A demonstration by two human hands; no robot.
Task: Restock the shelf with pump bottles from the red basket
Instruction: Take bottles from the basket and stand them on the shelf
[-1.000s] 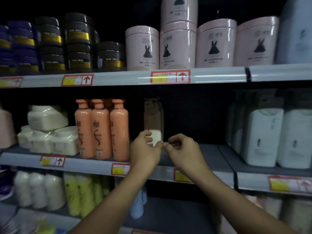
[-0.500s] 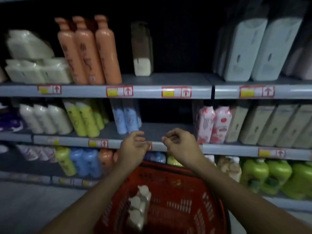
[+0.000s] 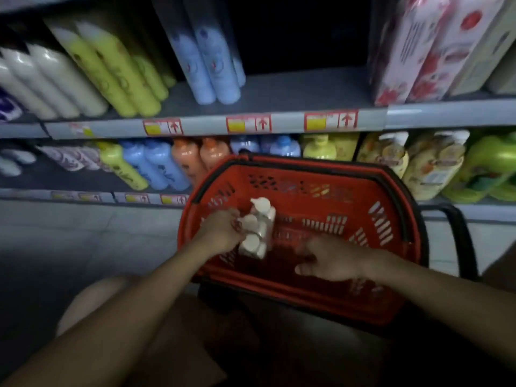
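Note:
A red basket (image 3: 385, 219) with black handles stands low in front of the shelves. Inside it, at the left, lie a few pale pump bottles with white caps (image 3: 258, 230), close together. My left hand (image 3: 220, 233) is in the basket, its fingers curled against the bottles' left side. My right hand (image 3: 329, 261) hovers blurred over the basket floor to the right of the bottles, fingers spread and holding nothing.
The grey shelf (image 3: 293, 90) above has a dark gap between blue bottles (image 3: 212, 62) and pink floral packs (image 3: 418, 51). Yellow and white bottles stand to the left. The lowest shelf holds coloured bottles behind the basket. Grey floor (image 3: 83, 233) lies left.
The view has dropped from the upper shelves to the basket. Both hands came down from shelf height into the basket; the left now touches the bottles.

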